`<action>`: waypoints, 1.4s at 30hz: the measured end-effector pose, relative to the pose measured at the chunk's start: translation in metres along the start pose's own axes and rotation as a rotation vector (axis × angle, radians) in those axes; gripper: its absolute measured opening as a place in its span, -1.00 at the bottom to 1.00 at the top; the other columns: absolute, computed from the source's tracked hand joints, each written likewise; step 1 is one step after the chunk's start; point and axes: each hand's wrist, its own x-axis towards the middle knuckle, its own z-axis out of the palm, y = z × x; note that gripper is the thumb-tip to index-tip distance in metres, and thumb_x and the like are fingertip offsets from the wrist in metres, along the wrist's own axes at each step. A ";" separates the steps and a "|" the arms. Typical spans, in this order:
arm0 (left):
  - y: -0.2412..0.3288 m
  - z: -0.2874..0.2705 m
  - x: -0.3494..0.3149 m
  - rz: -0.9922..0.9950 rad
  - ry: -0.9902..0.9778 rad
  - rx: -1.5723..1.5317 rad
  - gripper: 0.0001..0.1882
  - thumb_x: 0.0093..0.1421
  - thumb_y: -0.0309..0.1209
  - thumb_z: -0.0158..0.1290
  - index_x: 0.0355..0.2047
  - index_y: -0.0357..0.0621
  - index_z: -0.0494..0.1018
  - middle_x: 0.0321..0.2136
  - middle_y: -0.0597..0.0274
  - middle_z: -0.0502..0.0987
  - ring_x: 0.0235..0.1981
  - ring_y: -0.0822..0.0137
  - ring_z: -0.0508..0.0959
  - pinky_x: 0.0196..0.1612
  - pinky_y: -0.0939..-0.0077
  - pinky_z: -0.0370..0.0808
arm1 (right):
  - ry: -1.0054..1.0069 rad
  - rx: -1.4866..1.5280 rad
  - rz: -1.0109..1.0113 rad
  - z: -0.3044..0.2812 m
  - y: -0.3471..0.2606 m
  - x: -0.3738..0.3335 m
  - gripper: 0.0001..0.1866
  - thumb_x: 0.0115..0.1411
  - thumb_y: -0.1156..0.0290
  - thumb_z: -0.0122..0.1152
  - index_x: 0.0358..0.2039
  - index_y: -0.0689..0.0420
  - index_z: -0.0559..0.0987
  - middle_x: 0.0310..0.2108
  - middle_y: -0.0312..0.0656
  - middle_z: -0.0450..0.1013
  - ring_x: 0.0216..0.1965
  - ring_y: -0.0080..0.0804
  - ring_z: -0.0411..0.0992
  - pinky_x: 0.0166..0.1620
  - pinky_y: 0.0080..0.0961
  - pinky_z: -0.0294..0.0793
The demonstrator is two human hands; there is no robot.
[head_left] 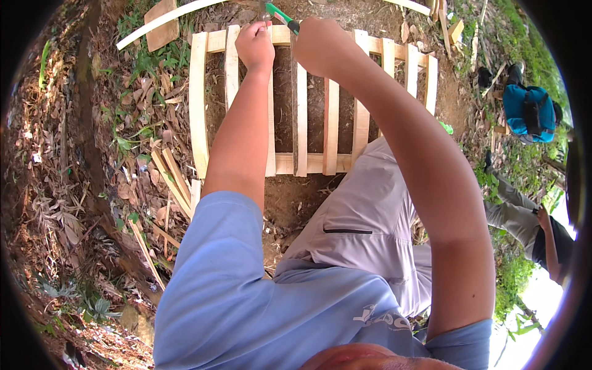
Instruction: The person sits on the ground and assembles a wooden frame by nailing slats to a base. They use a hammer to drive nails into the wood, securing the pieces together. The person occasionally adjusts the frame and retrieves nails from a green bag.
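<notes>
A frame of pale wooden slats (331, 123), nailed across two rails like a pallet, lies on the ground in front of me. My right hand (320, 46) is wrapped round the handle of a green and black hammer (281, 15), its head end near the top edge of the view. Beside it, my left hand (254, 46) is closed at the far rail, fingertips pressed together close to the hammer's head. Whatever those fingers pinch is too small to make out.
Loose wooden strips (172, 179) lie in the leaf litter at the left. A curved pale strip (166, 23) and a flat brown board (161, 24) are at the far left. On the right are a teal backpack (529, 114) and another person (524, 225).
</notes>
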 end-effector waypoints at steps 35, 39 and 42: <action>0.023 -0.007 -0.013 -0.034 -0.072 0.486 -0.67 0.27 -0.53 0.04 0.05 -0.21 0.50 0.07 -0.03 0.47 0.06 -0.08 0.54 0.16 0.10 0.49 | 0.498 1.052 1.346 -0.077 -0.028 -0.535 -0.59 0.49 0.50 0.06 0.29 0.31 0.51 -0.55 -0.40 0.34 -0.56 -0.69 0.26 -0.49 -0.56 0.24; 0.002 -0.024 -0.005 0.083 -0.114 0.409 -0.59 0.25 -0.59 0.03 0.12 -0.19 0.48 0.08 -0.04 0.46 0.14 -0.10 0.48 0.25 0.08 0.43 | 0.528 1.187 1.415 -0.079 -0.032 -0.545 -0.60 0.51 0.50 0.04 0.30 0.27 0.50 -0.56 -0.44 0.30 -0.60 -0.75 0.19 -0.54 -0.61 0.19; 0.017 -0.022 -0.016 0.097 -0.169 0.495 -0.55 0.25 -0.63 0.01 0.17 -0.18 0.44 0.11 -0.05 0.44 0.23 -0.11 0.40 0.31 0.05 0.36 | 0.520 1.186 1.410 -0.072 -0.032 -0.542 -0.60 0.52 0.48 0.02 0.32 0.24 0.48 -0.57 -0.45 0.27 -0.64 -0.77 0.17 -0.60 -0.65 0.17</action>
